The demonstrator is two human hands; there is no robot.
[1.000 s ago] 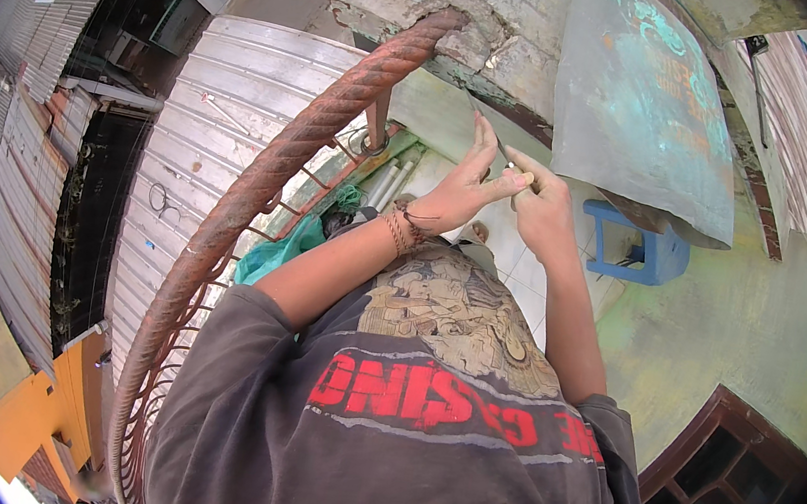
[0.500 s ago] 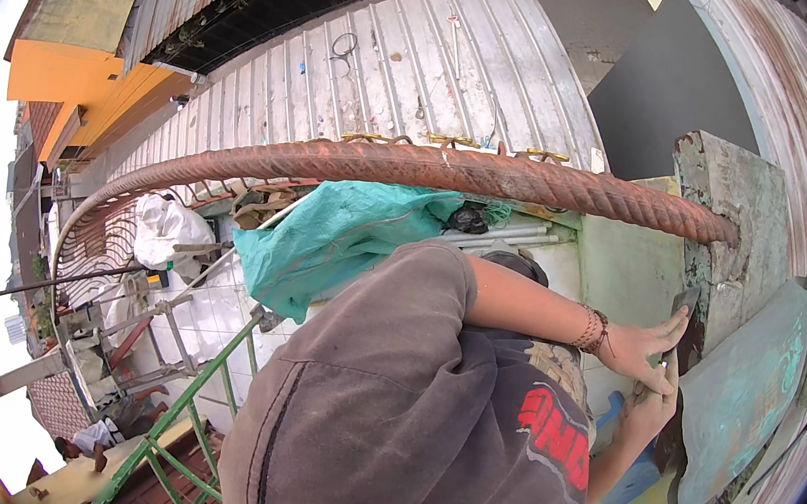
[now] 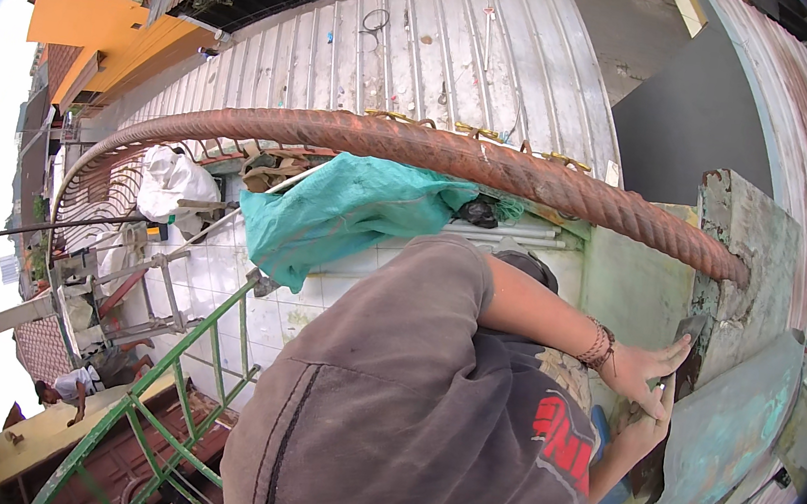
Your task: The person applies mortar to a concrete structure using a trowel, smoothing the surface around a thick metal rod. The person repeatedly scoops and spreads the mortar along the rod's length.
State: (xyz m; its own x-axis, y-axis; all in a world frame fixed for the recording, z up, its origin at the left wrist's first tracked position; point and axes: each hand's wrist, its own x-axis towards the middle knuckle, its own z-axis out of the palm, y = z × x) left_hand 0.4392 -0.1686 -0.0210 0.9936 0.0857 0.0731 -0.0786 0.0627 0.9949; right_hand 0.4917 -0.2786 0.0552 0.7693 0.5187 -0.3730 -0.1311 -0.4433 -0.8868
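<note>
My left arm, with a braided bracelet (image 3: 598, 346) at its wrist, reaches to the right. My left hand (image 3: 643, 369) has its fingers stretched out against a flat grey blade (image 3: 689, 333), which looks like a scraper's. That blade lies at the edge of the weathered concrete post (image 3: 768, 236). Just below, my right hand (image 3: 641, 430) is closed, seemingly round the scraper's handle, which its fingers mostly hide. The two hands touch or overlap. A bent grey-green sheet (image 3: 723, 442) stands beside them on the right. My dark shirt covers the right upper arm.
A thick rusty ribbed rail (image 3: 417, 145) curves across to the post. Beyond it lies a corrugated metal roof (image 3: 419, 42). A teal tarp (image 3: 338, 209), white pipes (image 3: 506, 234) and a white sack (image 3: 170, 183) lie behind. Green metal framework (image 3: 173, 365) stands at lower left, near another person (image 3: 91, 380).
The view has shifted, so the post and sheet sit lower. My hands and the blade have moved slightly relative to the post. The other person at lower left shows more clearly.
</note>
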